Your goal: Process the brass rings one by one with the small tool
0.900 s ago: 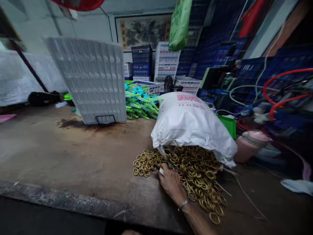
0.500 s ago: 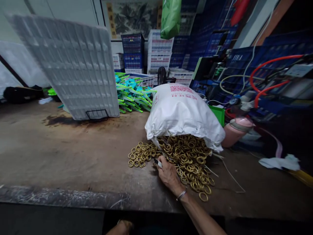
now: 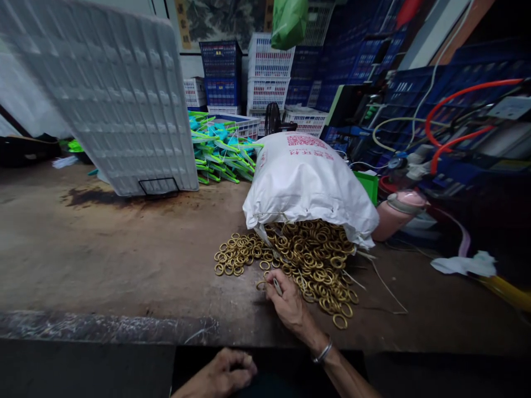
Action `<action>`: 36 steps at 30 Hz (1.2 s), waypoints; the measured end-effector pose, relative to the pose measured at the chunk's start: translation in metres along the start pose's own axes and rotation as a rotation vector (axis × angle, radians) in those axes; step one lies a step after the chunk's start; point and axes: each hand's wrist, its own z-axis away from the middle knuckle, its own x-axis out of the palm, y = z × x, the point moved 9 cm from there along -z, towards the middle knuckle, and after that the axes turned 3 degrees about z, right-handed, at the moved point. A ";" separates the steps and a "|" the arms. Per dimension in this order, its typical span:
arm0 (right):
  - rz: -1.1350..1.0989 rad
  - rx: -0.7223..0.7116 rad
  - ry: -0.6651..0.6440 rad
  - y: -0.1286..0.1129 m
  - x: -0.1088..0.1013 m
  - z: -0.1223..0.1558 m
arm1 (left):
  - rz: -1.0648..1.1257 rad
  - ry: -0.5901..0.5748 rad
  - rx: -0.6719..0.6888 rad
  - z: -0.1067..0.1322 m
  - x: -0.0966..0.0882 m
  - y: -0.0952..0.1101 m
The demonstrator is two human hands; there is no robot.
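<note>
My right hand (image 3: 290, 305) rests on the worn table at the near edge of a heap of brass rings (image 3: 307, 260). Its fingers are pinched round a small thin tool (image 3: 277, 286), whose tip touches a loose ring (image 3: 261, 285). The rings spill from the mouth of a white woven sack (image 3: 307, 182) lying on its side. My left hand (image 3: 226, 375) lies low at the near edge of the table, fingers curled, with nothing visible in it.
A white moulded tray (image 3: 108, 99) leans upright on a wire stand at the back left. Green and blue plastic parts (image 3: 219, 152) are piled behind the sack. A pink bottle (image 3: 396, 213), hoses, a machine and stacked crates (image 3: 265, 77) fill the right and back.
My right hand has drawn back toward me, pulling a ring out of the heap. My left hand has come into view at the bottom. The camera tilted down and nearer.
</note>
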 end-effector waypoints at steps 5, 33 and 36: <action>-0.026 -0.017 -0.070 -0.007 0.009 0.011 | 0.150 0.256 0.142 0.001 -0.016 0.054; -0.152 0.132 -0.075 0.006 0.013 0.020 | 0.318 0.206 0.202 -0.042 0.011 0.071; 0.046 0.072 -0.044 0.004 0.009 0.023 | 0.353 0.238 0.194 -0.043 0.008 0.067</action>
